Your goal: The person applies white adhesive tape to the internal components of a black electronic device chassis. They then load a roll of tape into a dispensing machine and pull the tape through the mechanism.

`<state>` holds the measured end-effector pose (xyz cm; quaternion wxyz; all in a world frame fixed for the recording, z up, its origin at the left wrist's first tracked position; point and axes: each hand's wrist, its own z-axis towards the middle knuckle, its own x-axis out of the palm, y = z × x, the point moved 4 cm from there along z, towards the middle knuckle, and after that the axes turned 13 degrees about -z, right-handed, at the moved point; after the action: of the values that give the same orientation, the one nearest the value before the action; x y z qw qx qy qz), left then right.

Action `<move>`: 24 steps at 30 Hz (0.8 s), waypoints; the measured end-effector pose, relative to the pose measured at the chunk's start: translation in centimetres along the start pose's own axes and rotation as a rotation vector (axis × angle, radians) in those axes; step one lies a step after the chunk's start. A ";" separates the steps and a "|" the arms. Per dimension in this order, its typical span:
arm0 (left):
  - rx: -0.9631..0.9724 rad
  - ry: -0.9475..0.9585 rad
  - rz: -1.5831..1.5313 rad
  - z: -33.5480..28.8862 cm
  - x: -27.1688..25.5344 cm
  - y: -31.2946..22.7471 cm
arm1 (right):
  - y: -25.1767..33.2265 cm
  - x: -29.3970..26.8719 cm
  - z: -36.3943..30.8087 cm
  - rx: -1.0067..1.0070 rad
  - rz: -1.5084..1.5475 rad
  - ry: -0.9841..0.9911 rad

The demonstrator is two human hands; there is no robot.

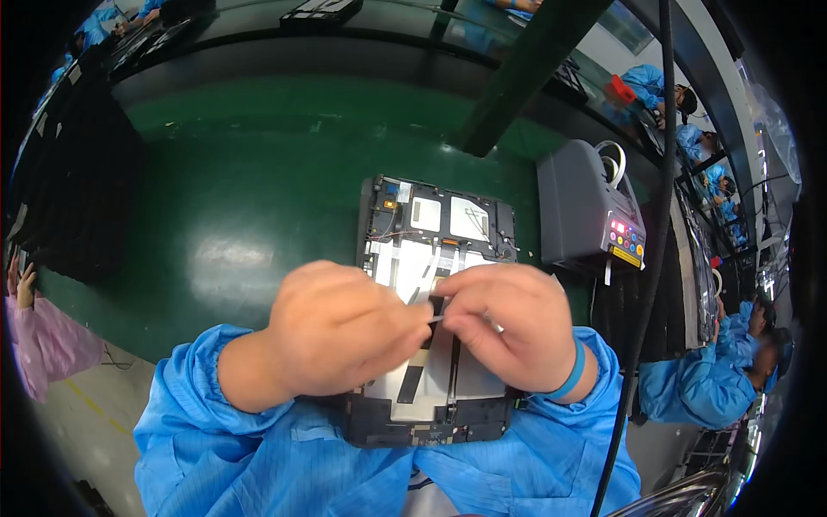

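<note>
An opened tablet-like device [469, 428] lies in front of me, its black frame, white battery panels and thin cables exposed. Both of my hands are raised over its middle, hiding part of the inside. My left hand [336, 326] is closed in a pinch, and its fingertips hold one end of a small pale strip [438, 318]. On the other side, the thumb and forefinger of my right hand [521, 326] pinch the same strip, with a blue band around that wrist. Whether the strip touches the device cannot be told.
A grey machine [573, 202] with coloured buttons stands right of the device on the green tabletop [233, 207]. Black covered stacks [73, 189] line the left. A green post [517, 82] rises behind, and a black cable [652, 284] hangs at right. Co-workers [706, 388] sit farther right.
</note>
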<state>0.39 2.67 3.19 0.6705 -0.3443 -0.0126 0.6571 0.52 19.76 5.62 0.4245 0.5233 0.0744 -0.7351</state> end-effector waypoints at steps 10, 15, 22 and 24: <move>-0.175 -0.049 0.155 -0.8 -1.7 5.9 | -3.3 3.4 5.5 0.092 -0.012 0.157; -0.214 0.043 0.075 -1.0 -1.3 6.7 | -4.2 4.3 7.7 -0.071 -0.163 0.150; -0.235 0.064 0.054 -1.3 -1.2 6.8 | -4.0 4.1 7.7 -0.065 -0.140 0.349; -0.232 0.068 0.064 -1.4 -1.2 6.8 | -4.0 4.0 7.9 -0.067 -0.115 0.323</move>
<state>-5.06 0.31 -0.58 0.6050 -0.4419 -0.0547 0.6601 -8.19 15.72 4.42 0.3815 0.6149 0.1962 -0.6617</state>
